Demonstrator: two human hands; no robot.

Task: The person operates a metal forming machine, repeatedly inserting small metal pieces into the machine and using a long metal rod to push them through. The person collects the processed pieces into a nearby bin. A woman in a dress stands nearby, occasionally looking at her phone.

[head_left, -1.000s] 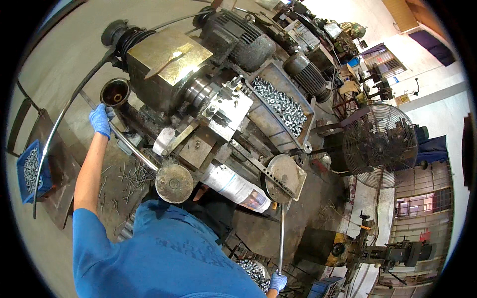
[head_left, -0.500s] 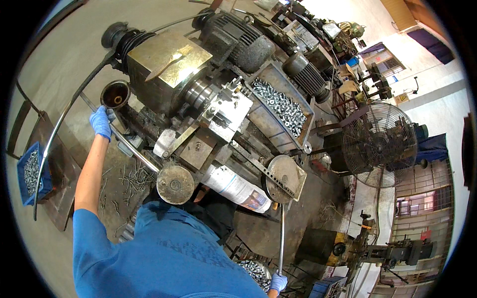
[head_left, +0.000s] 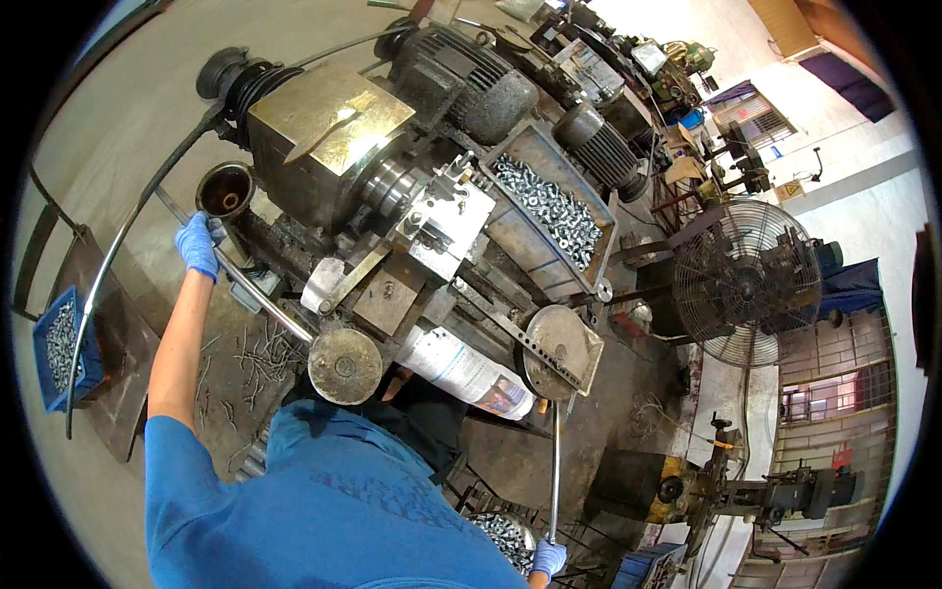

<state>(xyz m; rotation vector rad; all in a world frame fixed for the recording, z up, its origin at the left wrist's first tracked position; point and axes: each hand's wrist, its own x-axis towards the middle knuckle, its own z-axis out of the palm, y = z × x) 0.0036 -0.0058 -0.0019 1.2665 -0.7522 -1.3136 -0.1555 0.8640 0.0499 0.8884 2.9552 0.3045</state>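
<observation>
My left hand (head_left: 198,246), in a blue glove, is closed round a long metal lever (head_left: 263,295) that slants down to a round hub (head_left: 344,366). At the lower right my right hand (head_left: 549,559), also gloved in blue, grips the end of a second metal lever (head_left: 556,471). That lever runs up to a larger round disc (head_left: 556,344) on the machine. Between the hubs and the brass-coloured cover lie a shiny metal block (head_left: 446,224) and a round spindle (head_left: 391,188). Whether a workpiece sits in the block is too small to tell.
A grey-blue bin (head_left: 530,257) holding many small metal fittings stands behind the block. A blue crate (head_left: 90,371) of similar parts sits at the far left. To the right stands a caged fan (head_left: 748,285). A curved pipe (head_left: 108,257) arcs past my left arm.
The view has shifted very slightly. Both hands stay on their levers, with no clear movement of either lever.
</observation>
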